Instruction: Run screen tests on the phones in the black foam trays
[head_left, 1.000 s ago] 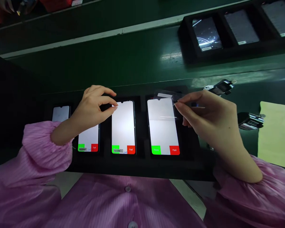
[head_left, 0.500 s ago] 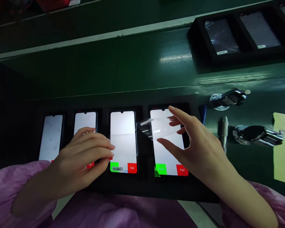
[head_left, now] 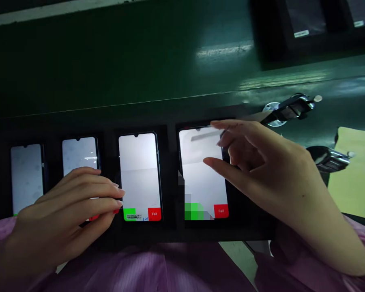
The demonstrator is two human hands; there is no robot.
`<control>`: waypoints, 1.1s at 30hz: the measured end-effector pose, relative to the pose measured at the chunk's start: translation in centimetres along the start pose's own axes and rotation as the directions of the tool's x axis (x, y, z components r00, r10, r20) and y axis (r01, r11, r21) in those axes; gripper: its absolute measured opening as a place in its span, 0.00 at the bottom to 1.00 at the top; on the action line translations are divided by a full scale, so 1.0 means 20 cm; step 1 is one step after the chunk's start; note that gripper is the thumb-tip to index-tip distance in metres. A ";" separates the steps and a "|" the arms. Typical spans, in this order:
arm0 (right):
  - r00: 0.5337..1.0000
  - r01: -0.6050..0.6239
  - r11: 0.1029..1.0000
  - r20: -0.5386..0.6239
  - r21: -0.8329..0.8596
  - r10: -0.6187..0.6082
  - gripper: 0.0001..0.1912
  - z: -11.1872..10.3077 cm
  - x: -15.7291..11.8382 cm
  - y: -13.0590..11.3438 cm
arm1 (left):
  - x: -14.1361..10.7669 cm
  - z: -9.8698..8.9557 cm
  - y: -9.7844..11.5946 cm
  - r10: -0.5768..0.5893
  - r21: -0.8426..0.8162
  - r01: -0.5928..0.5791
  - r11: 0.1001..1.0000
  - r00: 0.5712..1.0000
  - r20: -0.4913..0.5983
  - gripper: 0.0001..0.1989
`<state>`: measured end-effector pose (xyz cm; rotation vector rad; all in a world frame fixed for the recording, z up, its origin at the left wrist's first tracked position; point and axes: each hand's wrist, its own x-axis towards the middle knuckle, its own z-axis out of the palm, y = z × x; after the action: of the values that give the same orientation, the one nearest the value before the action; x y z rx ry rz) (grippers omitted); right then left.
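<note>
Several lit phones lie in a row in a dark tray [head_left: 170, 233]. My left hand [head_left: 76, 207] is over the second phone [head_left: 79, 154] from the left, fingers together. Its thumb and fingertips pinch a small red thing [head_left: 116, 211], mostly hidden. To its right, the third phone [head_left: 140, 174] shows a faint line across its screen and a barcode label [head_left: 134, 217]. My right hand [head_left: 255, 154] is over the right phone [head_left: 200, 182], thumb and forefinger apart, the other fingers curled. A clear film [head_left: 194, 144] appears to cover that phone's upper screen; whether those curled fingers touch it, I cannot tell.
Another phone [head_left: 27, 174] lies at the far left. Two black and chrome devices [head_left: 292, 109] stand on the green bench [head_left: 109, 65] to the right, by a yellow sheet [head_left: 349, 178]. A black tray [head_left: 276, 52] with bagged items sits at the back right.
The clear film, tilted beside the right phone before, now appears over its upper screen. My right forefinger is at that phone's top edge. The view has shifted; my left hand still pinches the red thing.
</note>
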<state>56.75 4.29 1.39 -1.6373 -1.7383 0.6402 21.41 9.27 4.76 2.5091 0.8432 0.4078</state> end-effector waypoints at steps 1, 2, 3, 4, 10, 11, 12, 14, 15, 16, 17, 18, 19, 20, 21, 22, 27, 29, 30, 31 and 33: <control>1.000 -0.010 1.000 0.009 0.027 0.010 0.18 -0.01 0.01 0.00 | -0.01 -0.01 0.00 -0.007 -0.005 0.007 1.000 1.000 0.014 0.11; 1.000 -0.019 0.998 0.011 0.056 0.019 0.14 -0.02 0.02 0.00 | -0.01 -0.01 -0.01 -0.009 -0.006 0.010 1.000 1.000 0.022 0.11; 0.999 -0.033 0.996 0.009 0.080 0.033 0.11 -0.03 0.02 0.00 | -0.02 -0.02 -0.01 -0.015 -0.004 0.015 1.000 1.000 0.027 0.11; 0.999 -0.050 0.994 0.009 0.098 0.050 0.09 -0.03 0.03 -0.01 | -0.02 -0.02 -0.01 -0.022 -0.004 0.022 1.000 0.999 0.028 0.11; 0.996 -0.085 0.988 -0.026 0.129 0.089 0.06 -0.03 0.05 -0.01 | -0.04 -0.03 0.01 -0.060 -0.014 0.060 0.998 0.998 0.013 0.12; 0.996 -0.085 0.987 -0.029 0.133 0.090 0.06 -0.02 0.05 0.00 | -0.04 -0.03 0.01 -0.066 -0.011 0.066 0.998 0.998 0.015 0.12; 0.996 -0.082 0.987 -0.031 0.140 0.087 0.05 -0.02 0.06 0.00 | -0.04 -0.03 0.01 -0.068 -0.009 0.068 0.998 0.998 0.016 0.13; 0.997 -0.064 0.985 -0.031 0.160 0.070 0.05 -0.02 0.06 0.01 | -0.04 -0.04 0.01 -0.055 -0.006 0.055 0.998 0.998 0.012 0.13; 0.998 -0.053 0.984 -0.030 0.169 0.059 0.05 -0.02 0.07 0.01 | -0.04 -0.04 0.01 -0.034 -0.004 0.034 0.999 0.999 0.008 0.13; 0.998 -0.039 0.984 -0.034 0.175 0.046 0.05 -0.02 0.07 0.02 | -0.04 -0.04 0.01 -0.011 -0.002 0.011 1.000 1.000 0.004 0.13; 0.999 -0.028 0.984 -0.039 0.176 0.035 0.06 -0.01 0.07 0.02 | -0.03 -0.04 0.02 0.004 0.000 -0.004 1.000 1.000 0.001 0.13; 0.999 -0.020 0.985 -0.045 0.171 0.028 0.06 -0.01 0.06 0.03 | -0.03 -0.04 0.02 0.018 -0.001 -0.018 1.000 1.000 -0.003 0.12; 0.998 -0.017 0.987 -0.052 0.162 0.026 0.06 -0.01 0.06 0.03 | -0.02 -0.03 0.03 0.025 -0.003 -0.025 1.000 1.000 -0.003 0.13; 0.998 -0.019 0.988 -0.058 0.151 0.028 0.05 -0.01 0.06 0.03 | -0.02 -0.03 0.04 0.025 -0.008 -0.025 1.000 1.000 -0.005 0.13; 0.997 -0.025 0.990 -0.064 0.142 0.034 0.05 -0.01 0.05 0.03 | -0.01 -0.03 0.04 0.024 -0.015 -0.024 1.000 1.000 -0.011 0.13; 0.997 -0.031 0.990 -0.069 0.140 0.041 0.05 -0.02 0.05 0.03 | -0.01 -0.02 0.05 0.023 -0.021 -0.024 0.999 1.000 -0.016 0.13; 0.995 -0.050 0.986 -0.079 0.158 0.063 0.05 -0.02 0.05 0.04 | 0.00 -0.02 0.07 0.042 -0.031 -0.042 0.999 0.999 -0.004 0.12; 0.996 -0.030 0.986 -0.080 0.164 0.044 0.06 -0.02 0.05 0.05 | -0.01 -0.02 0.06 0.038 -0.033 -0.038 0.999 0.999 0.002 0.13; 0.996 -0.019 0.986 -0.084 0.165 0.033 0.06 -0.02 0.06 0.06 | -0.01 -0.02 0.06 0.039 -0.035 -0.039 0.999 0.999 0.003 0.13; 0.996 -0.010 0.987 -0.088 0.163 0.024 0.06 -0.02 0.06 0.07 | -0.02 -0.02 0.05 0.044 -0.037 -0.044 0.998 0.999 0.006 0.13; 0.995 -0.003 0.988 -0.095 0.155 0.018 0.06 -0.01 0.06 0.08 | -0.03 -0.02 0.04 0.056 -0.041 -0.056 0.998 0.998 0.014 0.12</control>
<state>58.04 5.65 0.52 -1.5453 -1.5714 0.6728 21.26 8.47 5.52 2.4999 0.7532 0.4199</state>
